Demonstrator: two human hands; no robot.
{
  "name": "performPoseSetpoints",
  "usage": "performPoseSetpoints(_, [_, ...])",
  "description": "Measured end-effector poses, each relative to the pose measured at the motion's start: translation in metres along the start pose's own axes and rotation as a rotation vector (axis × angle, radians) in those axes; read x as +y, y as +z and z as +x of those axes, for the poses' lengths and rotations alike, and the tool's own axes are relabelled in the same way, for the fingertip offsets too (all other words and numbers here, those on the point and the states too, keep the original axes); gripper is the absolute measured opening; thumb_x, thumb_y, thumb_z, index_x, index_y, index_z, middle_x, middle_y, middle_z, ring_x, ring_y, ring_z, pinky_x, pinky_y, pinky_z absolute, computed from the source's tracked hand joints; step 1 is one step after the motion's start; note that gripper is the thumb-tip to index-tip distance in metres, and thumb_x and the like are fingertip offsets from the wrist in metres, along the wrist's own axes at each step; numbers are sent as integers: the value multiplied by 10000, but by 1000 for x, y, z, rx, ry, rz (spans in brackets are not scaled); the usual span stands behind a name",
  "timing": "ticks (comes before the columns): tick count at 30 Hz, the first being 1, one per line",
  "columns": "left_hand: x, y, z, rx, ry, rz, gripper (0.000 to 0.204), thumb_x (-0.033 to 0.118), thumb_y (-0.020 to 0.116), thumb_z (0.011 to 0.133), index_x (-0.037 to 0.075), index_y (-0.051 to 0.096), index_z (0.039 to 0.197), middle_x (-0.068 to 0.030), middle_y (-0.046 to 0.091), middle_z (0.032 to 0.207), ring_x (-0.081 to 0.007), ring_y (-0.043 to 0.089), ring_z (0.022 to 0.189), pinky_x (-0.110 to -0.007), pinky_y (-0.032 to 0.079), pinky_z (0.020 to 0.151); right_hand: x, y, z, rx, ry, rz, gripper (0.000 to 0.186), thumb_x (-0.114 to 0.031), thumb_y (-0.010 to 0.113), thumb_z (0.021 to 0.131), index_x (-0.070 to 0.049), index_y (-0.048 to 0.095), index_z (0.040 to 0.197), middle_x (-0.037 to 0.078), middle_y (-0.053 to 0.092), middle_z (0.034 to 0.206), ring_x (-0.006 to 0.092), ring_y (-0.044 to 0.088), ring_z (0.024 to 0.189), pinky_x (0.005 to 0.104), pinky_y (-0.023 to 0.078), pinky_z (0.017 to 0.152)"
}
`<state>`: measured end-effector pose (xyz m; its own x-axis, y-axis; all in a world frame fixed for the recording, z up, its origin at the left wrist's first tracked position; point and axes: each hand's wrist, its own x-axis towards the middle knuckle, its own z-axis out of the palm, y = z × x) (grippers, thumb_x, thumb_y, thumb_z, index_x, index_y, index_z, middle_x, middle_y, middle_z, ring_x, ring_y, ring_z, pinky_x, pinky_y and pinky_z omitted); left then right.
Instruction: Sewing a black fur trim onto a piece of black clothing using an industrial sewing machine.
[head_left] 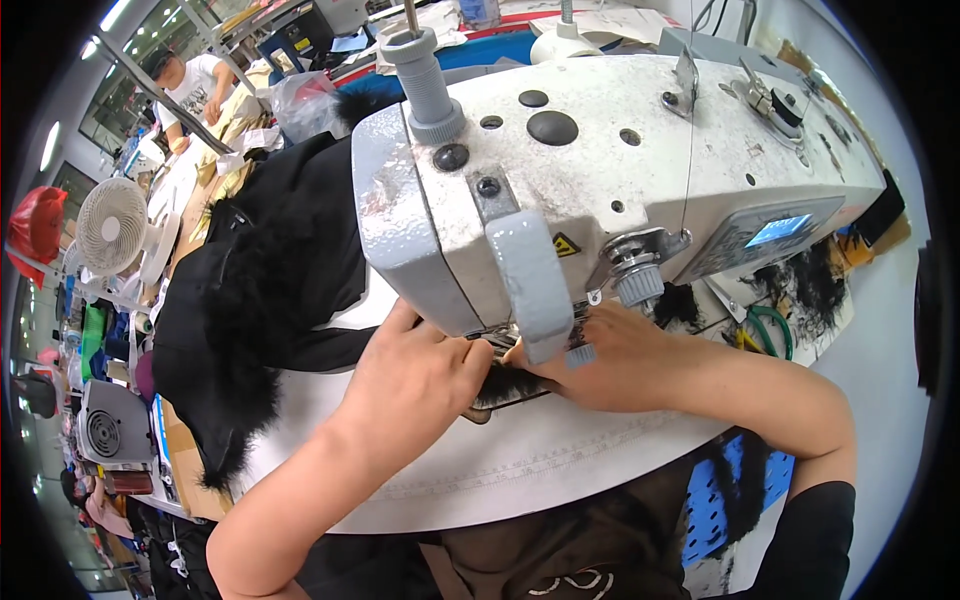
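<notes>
A white and grey sewing machine (pixel 590 150) fills the upper middle. Under its head, by the needle area, my left hand (pixel 415 365) is closed with its fingers curled on a strip of black fur trim (pixel 512 384). From the other side my right hand (pixel 615 360) presses its fingers onto the same trim, partly hidden behind the machine's grey guard (pixel 530 285). Needle and presser foot are mostly covered by the hands and the guard. Left of the machine lies a black garment (pixel 300 205) with a fluffy fur edge, spread over the white table (pixel 480 490).
Green-handled scissors (pixel 770 330) and loose black fur scraps (pixel 805 285) lie right of the machine. A small lit screen (pixel 780 230) is on its body. White fan (pixel 112 225) stands at left. Another person (pixel 195 90) works at a far table. Blue perforated crate (pixel 708 505) is below right.
</notes>
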<state>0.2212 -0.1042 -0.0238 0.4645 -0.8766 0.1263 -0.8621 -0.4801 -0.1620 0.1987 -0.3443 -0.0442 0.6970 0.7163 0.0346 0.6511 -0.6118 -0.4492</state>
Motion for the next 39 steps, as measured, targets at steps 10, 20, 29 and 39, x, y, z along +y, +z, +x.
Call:
performPoseSetpoints(10, [25,-8,16,-494,-6,382,149,165,616,892,93,739,937,-7,702,846,-236,646,1047,-479,352,1076,-1,1,-2,29,114,247,187,-176,500,990,-78,614,1102,184,654,1212,350,586,1224,470,440,1065])
performPoseSetpoints(20, [6,33,14,-362,-129,312,261,203,644,860,118,793,1058,-27,685,1228,-254,496,1346,-514,334,1125,7,34,-6,482,-54,-426,158,-157,654,866,-125,707,1011,86,683,1066,323,674,930,401,568,706])
performPoseSetpoints(29, [15,24,-15,94,41,320,327,178,656,797,18,724,1074,-74,648,1063,-239,585,1077,-424,450,964,16,31,-16,422,-343,-605,300,-178,690,750,-122,718,1043,28,627,1018,236,631,932,386,544,751])
performPoseSetpoints(39, [10,28,-14,250,134,220,148,160,660,792,69,640,907,-39,630,865,-193,585,837,-338,449,744,15,25,-14,451,-356,-614,204,-166,661,758,-124,655,957,-7,621,983,166,645,823,317,569,715])
